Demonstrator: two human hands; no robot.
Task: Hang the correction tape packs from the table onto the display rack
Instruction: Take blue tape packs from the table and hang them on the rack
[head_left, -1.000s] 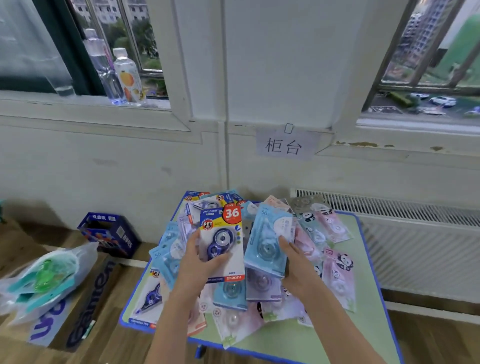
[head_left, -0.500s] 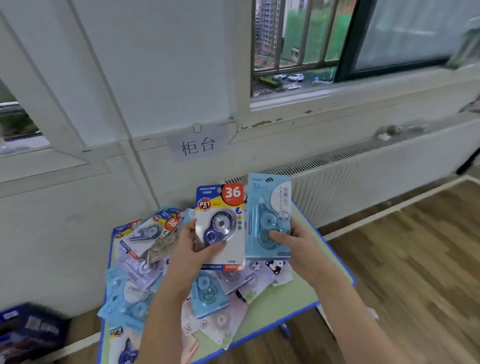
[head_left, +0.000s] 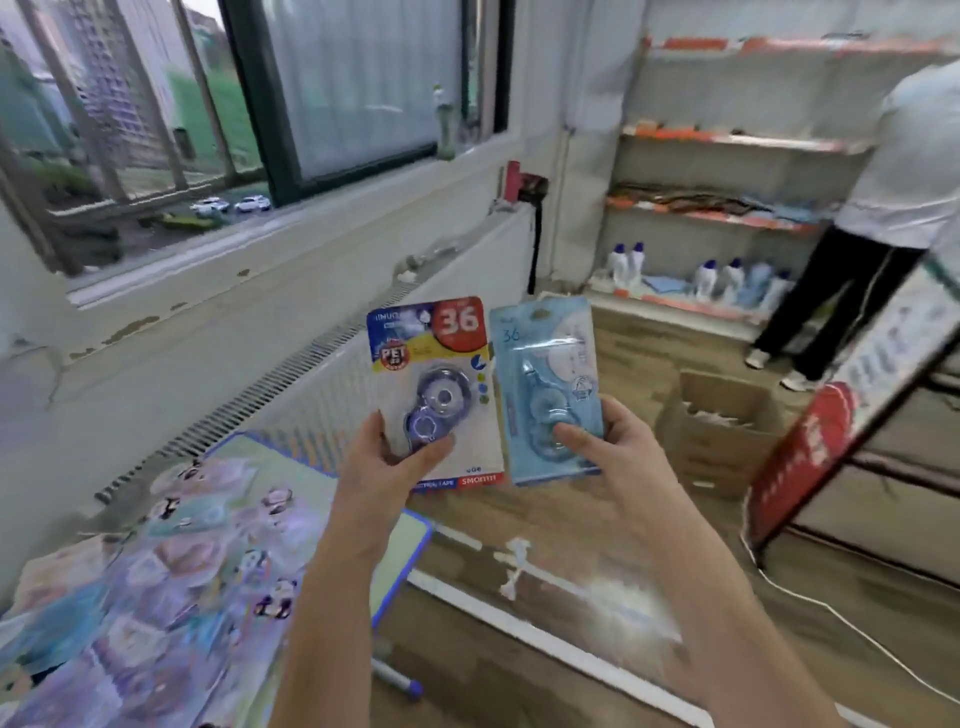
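My left hand grips a white correction tape pack with a blue and yellow header and a red "36" badge, held upright at chest height. Beside it my right hand grips a light blue correction tape pack, also upright. Both packs hang over the floor, to the right of the table. A blurred heap of further packs covers the small green table with a blue edge at the lower left. A tilted rack with a red sign shows at the right edge.
A person in a white top and dark trousers stands at the far right before wall shelves holding white bottles. An open cardboard box sits on the wooden floor. A radiator runs under the window. A marker lies on the floor.
My view has swung right, away from the table toward the shelves and rack. Both hands lifted their packs off the heap and carried them rightward, still held side by side.
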